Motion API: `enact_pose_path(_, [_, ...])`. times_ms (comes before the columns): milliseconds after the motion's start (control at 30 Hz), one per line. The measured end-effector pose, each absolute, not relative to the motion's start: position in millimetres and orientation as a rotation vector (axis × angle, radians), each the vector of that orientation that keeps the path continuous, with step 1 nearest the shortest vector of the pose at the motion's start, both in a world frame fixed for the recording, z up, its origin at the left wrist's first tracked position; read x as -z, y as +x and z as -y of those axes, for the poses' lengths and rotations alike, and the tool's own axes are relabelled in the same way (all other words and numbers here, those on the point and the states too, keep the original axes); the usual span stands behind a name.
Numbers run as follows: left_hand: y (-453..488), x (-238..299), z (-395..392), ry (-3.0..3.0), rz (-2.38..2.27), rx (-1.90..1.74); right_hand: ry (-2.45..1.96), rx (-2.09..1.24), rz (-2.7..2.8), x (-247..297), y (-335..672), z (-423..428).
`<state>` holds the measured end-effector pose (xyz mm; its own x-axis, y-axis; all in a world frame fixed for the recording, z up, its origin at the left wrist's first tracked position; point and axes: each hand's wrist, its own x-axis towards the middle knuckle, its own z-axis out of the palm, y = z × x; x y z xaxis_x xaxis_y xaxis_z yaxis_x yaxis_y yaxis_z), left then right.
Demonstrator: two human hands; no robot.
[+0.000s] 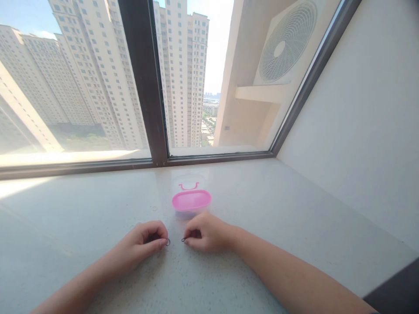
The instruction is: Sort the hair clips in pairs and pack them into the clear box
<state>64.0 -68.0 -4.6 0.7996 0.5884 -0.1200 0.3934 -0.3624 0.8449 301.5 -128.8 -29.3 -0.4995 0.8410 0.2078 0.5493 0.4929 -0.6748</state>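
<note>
My left hand [146, 242] rests on the pale stone sill [248, 226] with its fingers curled, pinching a small dark ring [168, 242] at the fingertips. My right hand [206, 232] lies a little to its right, also curled, with a second small dark ring [183, 239] at its fingertips. The two rings are close but apart. Just beyond the hands stands a small oval pink box [191, 200] with its clear lid [189, 182] and pink handle raised behind it.
A large window with a dark frame [144, 87] runs along the far edge of the sill. A white wall [366, 131] closes the right side. A tiny clear ring-like piece [154, 208] lies left of the box. A dark edge [396, 288] shows at bottom right.
</note>
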Motion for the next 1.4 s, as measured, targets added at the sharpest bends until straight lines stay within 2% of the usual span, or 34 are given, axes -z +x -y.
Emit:
enact_pose_path(1000, [63.3,2.3,67.0,2.083,-0.735,-0.224,-1.076,-0.736,2.261,27.4,301.8,128.6])
enact_pose_path(1400, [63.2,9.5,64.5,2.114,-0.727,-0.246,-1.179,-1.222,1.917,22.8,303.9,129.6])
